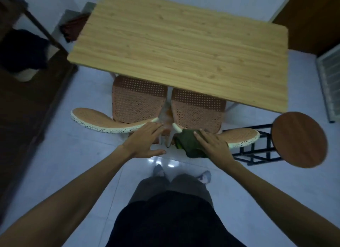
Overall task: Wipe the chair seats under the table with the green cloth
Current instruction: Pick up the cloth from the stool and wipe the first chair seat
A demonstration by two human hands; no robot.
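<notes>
Two orange perforated chairs stand pushed under the wooden table, their backrests toward me. The left chair seat and the right chair seat show below the table's near edge. My left hand rests with spread fingers on the top of the left chair's backrest. My right hand presses the bunched green cloth against the top of the right chair's backrest. The far parts of both seats are hidden under the table.
A round brown stool on a black metal frame stands close to the right chair. A dark wooden frame and dark items are at the left. A door is at the back right. My legs and feet are on the pale tiled floor.
</notes>
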